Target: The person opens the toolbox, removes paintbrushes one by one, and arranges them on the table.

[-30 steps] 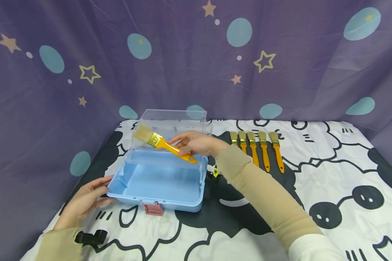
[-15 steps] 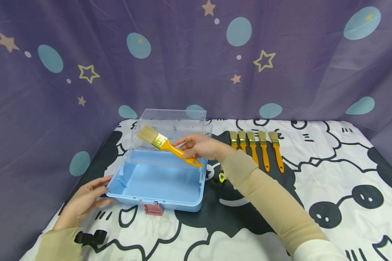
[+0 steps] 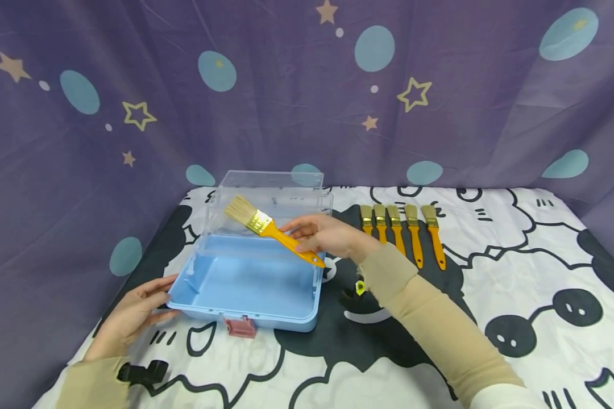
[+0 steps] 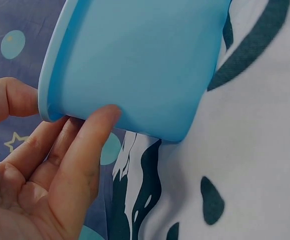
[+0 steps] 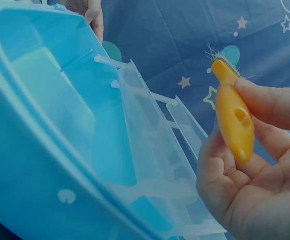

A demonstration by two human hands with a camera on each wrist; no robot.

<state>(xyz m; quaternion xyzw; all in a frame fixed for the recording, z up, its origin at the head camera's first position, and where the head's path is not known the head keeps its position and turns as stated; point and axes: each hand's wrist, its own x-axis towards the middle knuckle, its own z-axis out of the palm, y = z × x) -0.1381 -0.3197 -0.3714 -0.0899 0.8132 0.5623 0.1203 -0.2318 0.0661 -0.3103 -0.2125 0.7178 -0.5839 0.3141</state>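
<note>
A light-blue plastic storage box [image 3: 251, 287] with a pink latch [image 3: 240, 327] stands on the left half of the table, its clear lid [image 3: 273, 193] raised. My left hand [image 3: 133, 312] grips the box's front left corner; in the left wrist view, its fingertips [image 4: 110, 114] touch the rim and outer wall. Above the box's right rear part, my right hand [image 3: 327, 236] pinches a paintbrush [image 3: 276, 230] by its orange handle. Its bristles point up and left, and the handle end hangs over the right rim. The right wrist view shows the handle [image 5: 232, 120] between thumb and fingers.
Several similar paintbrushes [image 3: 413, 236] lie in a row right of the box, bristles toward the back; my right forearm hides some handles. Translucent hinged trays [image 5: 149, 125] are attached inside the lid. A purple patterned curtain [image 3: 286, 113] hangs behind the table.
My right hand has moved slightly right and toward me, carrying the paintbrush, which has tilted a little steeper. My left hand and the box have stayed in place.
</note>
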